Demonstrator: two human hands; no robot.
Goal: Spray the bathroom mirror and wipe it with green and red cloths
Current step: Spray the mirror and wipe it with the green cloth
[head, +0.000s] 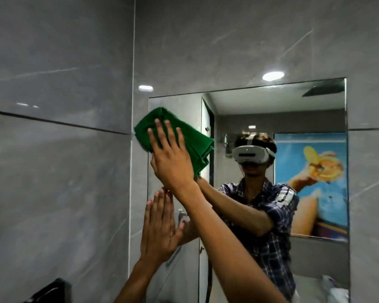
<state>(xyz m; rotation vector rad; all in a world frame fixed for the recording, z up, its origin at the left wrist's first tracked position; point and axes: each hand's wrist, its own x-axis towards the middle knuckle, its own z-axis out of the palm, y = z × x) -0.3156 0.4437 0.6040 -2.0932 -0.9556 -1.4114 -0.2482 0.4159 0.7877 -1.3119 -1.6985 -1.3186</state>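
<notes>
Pressing one green cloth [175,132] flat-palmed, right hand [171,158]; left hand [160,228] open on mirror [271,110].

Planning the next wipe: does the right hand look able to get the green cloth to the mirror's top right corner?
Probably yes: the right hand already presses the green cloth on the mirror, and nothing blocks the glass between.

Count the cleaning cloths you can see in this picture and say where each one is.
1: a green cloth, pressed flat against the mirror's upper left corner by the right hand. No red cloth shows; it may be out of view.
</notes>
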